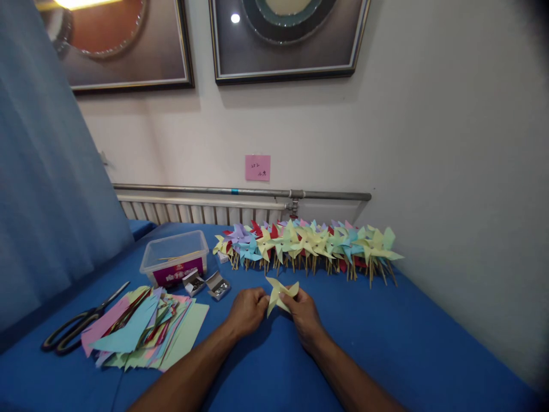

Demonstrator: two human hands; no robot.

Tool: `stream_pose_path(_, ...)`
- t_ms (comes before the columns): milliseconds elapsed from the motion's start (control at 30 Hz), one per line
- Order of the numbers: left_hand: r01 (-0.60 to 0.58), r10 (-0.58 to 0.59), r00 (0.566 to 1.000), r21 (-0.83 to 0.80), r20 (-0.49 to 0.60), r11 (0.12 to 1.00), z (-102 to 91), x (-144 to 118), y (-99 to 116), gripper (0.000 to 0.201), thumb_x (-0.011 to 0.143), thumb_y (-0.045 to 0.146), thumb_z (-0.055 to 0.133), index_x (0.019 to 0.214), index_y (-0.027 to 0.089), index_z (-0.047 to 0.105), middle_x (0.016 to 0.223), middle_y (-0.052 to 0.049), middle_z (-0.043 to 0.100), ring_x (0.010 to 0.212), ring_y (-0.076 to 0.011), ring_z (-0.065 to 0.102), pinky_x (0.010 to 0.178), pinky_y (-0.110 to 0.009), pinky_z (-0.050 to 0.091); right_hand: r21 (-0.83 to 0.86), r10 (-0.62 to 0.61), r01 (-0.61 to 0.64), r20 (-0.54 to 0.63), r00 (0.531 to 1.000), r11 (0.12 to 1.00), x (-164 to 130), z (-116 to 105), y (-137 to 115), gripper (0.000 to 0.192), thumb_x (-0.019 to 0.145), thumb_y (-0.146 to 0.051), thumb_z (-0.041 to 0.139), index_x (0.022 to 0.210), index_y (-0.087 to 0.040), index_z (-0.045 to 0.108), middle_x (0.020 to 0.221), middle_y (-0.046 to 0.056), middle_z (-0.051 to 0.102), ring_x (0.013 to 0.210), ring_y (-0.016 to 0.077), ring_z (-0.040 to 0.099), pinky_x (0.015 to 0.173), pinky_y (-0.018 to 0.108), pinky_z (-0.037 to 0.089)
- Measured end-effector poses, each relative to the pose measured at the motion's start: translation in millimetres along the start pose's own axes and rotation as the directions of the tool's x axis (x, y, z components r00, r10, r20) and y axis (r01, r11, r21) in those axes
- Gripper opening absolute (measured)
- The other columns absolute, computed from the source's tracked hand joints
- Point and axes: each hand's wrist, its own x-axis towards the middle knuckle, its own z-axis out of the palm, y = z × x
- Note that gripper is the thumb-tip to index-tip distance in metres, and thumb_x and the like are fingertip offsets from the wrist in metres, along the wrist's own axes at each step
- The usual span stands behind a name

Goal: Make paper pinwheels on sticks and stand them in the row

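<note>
One yellow paper pinwheel (279, 294) is pinched between the curled fingers of two hands, left hand (247, 312) and right hand (303, 313), knuckles up, with two small boxes (207, 283) just left of the fingers.

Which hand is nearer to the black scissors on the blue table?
Left. The left hand is nearer the scissors; the right hand is farther right.

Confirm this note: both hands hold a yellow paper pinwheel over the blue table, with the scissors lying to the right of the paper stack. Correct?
Not quite. In the head view the scissors lie left of the paper stack, not right. The rest stands: left hand and right hand hold the yellow pinwheel over the blue table.
</note>
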Motion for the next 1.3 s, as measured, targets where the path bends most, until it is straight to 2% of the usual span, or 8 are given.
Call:
stream_pose_path(233, 0.008, -0.008, 1.000, 0.014, -0.014, 1.000, -0.1, -0.7, 1.2, 0.030, 0.090, 0.031, 0.049, 0.062, 0.019, 0.051, 0.060, 0.002, 0.052, 0.061, -0.0131, 0.046, 0.059, -0.026, 0.026, 0.008, 0.020, -0.020, -0.001, 1.000, 1.000, 3.1, -1.9, 4.3, 0.044, 0.052, -0.043, 0.092, 0.081, -0.018, 0.069, 0.067, -0.001, 0.070, 0.063, 0.0177, 0.061, 0.064, 0.029, 0.047)
stream_pose_path(467, 0.015, -0.015, 1.000, 0.017, -0.007, 1.000, 0.1, -0.4, 1.8, 0.027, 0.089, 0.028, 0.050, 0.065, 0.019, 0.056, 0.062, 0.001, 0.057, 0.062, -0.0131, 0.049, 0.059, -0.026, 0.027, 0.000, 0.021, -0.021, 0.003, 1.000, 1.000, 2.9, -1.6, 3.5, 0.043, 0.053, -0.044, 0.091, 0.080, -0.019, 0.068, 0.070, -0.001, 0.071, 0.065, 0.0184, 0.062, 0.063, 0.029, 0.049)
stream_pose_path(1000, 0.018, -0.018, 1.000, 0.021, -0.003, 1.000, -1.5, -1.2, 3.1, 0.028, 0.090, 0.029, 0.050, 0.065, 0.018, 0.056, 0.062, 0.000, 0.057, 0.063, -0.0138, 0.049, 0.060, -0.026, 0.027, 0.001, 0.020, -0.020, 0.008, 1.000, 1.000, -2.4, 2.0, -4.2, 0.040, 0.054, -0.041, 0.090, 0.079, -0.019, 0.069, 0.066, -0.001, 0.070, 0.062, 0.0179, 0.061, 0.063, 0.029, 0.048)
stream_pose_path(1300, 0.010, -0.010, 1.000, 0.028, -0.014, 1.000, 1.4, -1.1, 2.4, 0.027, 0.090, 0.029, 0.050, 0.067, 0.018, 0.059, 0.063, 0.000, 0.059, 0.063, -0.0141, 0.051, 0.059, -0.026, 0.028, -0.019, 0.013, -0.014, -0.025, 1.000, 1.000, 4.1, -1.0, 3.7, 0.042, 0.050, -0.045, 0.090, 0.076, -0.020, 0.069, 0.066, 0.000, 0.071, 0.062, 0.0197, 0.061, 0.062, 0.030, 0.046)
